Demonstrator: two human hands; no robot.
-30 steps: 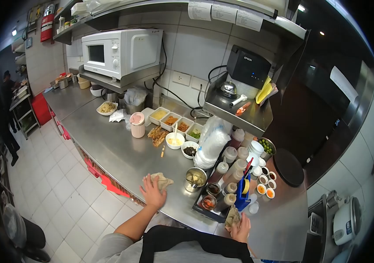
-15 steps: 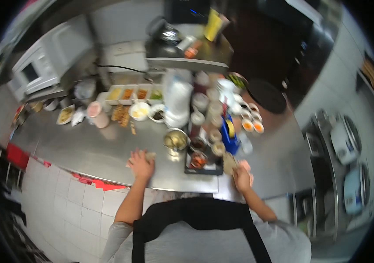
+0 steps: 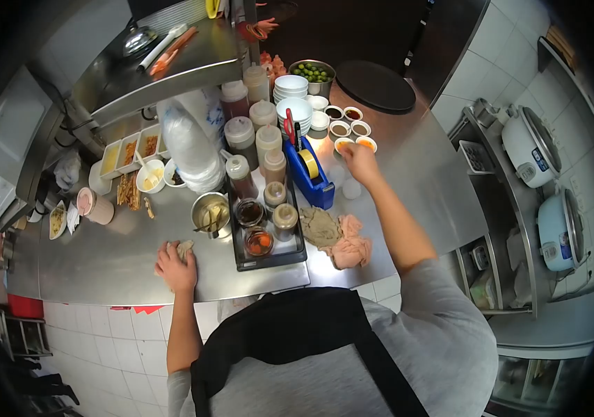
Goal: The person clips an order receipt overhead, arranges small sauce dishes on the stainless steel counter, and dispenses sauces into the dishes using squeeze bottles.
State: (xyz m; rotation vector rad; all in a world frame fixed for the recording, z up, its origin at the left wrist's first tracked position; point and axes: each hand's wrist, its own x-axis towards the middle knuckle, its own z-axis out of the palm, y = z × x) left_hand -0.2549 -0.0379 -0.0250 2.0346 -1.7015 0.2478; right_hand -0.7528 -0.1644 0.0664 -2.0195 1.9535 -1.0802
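On the steel counter at the left, my left hand point(image 3: 174, 268) presses down on a beige cloth point(image 3: 185, 251), its fingers bent over it. My right hand point(image 3: 362, 165) is at the nearest pair of small sauce cups point(image 3: 368, 144), which hold orange sauce. Its fingers are pinched at a cup rim; the fingertips are partly hidden. Behind these stand several more cups with dark sauces point(image 3: 339, 129). A clear plastic cup point(image 3: 351, 188) is just left of my right wrist. A grey-brown cloth point(image 3: 320, 228) and a pink cloth point(image 3: 350, 244) lie crumpled nearer to me.
A black tray point(image 3: 269, 262) holds jars and squeeze bottles, beside a blue tape dispenser point(image 3: 320, 189). Left of it are a metal pot point(image 3: 211, 214) and wrapped cups point(image 3: 191, 149). White bowls point(image 3: 294, 111), a pot of green limes point(image 3: 313, 72) and a round black tray point(image 3: 375, 87) stand behind.
My right hand has left the crumpled cloths and moved forward to the orange sauce cups. My left hand stays on its cloth. The view has turned to the right.
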